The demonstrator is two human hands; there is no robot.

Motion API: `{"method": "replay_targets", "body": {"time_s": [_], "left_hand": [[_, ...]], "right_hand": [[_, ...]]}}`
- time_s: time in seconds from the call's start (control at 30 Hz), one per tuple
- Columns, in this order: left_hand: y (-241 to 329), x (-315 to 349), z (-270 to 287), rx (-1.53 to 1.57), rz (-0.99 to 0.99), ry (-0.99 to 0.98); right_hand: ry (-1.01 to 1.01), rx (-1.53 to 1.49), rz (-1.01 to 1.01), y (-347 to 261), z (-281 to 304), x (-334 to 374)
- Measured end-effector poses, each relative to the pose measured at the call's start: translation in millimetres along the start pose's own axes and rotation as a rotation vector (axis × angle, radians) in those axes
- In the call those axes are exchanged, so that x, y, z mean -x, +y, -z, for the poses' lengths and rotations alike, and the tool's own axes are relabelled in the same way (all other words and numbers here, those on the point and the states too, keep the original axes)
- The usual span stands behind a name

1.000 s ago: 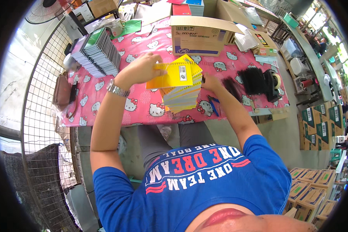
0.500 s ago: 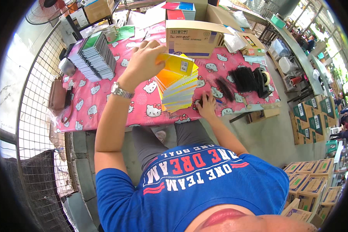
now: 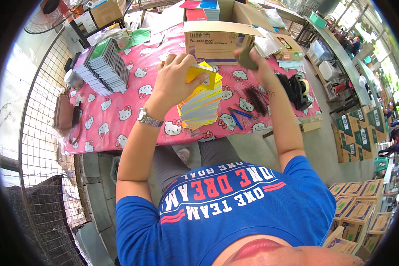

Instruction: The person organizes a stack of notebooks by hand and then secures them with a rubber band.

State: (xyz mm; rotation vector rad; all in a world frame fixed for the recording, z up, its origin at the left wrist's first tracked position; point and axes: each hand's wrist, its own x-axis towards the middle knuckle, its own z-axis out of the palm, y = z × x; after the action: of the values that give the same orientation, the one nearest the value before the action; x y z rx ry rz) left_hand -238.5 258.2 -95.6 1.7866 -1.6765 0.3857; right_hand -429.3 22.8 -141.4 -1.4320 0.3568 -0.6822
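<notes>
My left hand (image 3: 178,82) is closed on a yellow-covered booklet (image 3: 212,80), thumb on its cover. Below it rises a fanned pile of punched booklets (image 3: 202,106) with yellow and orange edges. My right hand (image 3: 258,68) is raised in front of the cardboard box (image 3: 215,48), smeared by motion. A dark greenish shape shows at its fingers; whether it is a held thing I cannot make out. Blue-handled pliers (image 3: 237,119) lie right of the pile. Beyond them is a small bunch of black spiral coils (image 3: 256,101). My right forearm hides most of a larger coil heap.
A black tape dispenser (image 3: 301,93) stands at the table's right end. Stacked bound notebooks (image 3: 103,71) are at the left, near a brown bag (image 3: 65,113). The open box holds red and blue booklets (image 3: 208,14). The pink patterned cloth (image 3: 157,133) covers the table.
My right hand has lifted off the table by the pliers and swung up and right toward the box, uncovering the pliers. My left hand has lowered slightly with the yellow booklet, its thumb now over the cover.
</notes>
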Motion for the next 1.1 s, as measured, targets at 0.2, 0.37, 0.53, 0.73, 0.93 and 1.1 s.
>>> {"method": "replay_targets", "body": {"time_s": [0.2,0.37,0.53,0.73,0.93,1.1], "left_hand": [[-10,-2,-6,0.083,0.057,-0.071],[-9,0,-10,0.087,-0.034,0.102],[-10,-2,-6,0.079,-0.049,0.095],[-30,-1,3,0.166,0.021,0.053],[-45,0,15,0.368,0.166,-0.055],[-46,2,13,0.463,0.18,-0.084]], "right_hand": [[-0.737,0.133,-0.034,-73,-68,-21],[-0.64,0.552,-0.112,-71,-68,-20],[-0.818,0.347,0.031,-81,-65,-28],[-0.967,0.268,-0.015,-92,-68,-47],[-0.926,0.281,0.012,-95,-79,-49],[-0.955,0.379,0.048,-95,-87,-51]]}}
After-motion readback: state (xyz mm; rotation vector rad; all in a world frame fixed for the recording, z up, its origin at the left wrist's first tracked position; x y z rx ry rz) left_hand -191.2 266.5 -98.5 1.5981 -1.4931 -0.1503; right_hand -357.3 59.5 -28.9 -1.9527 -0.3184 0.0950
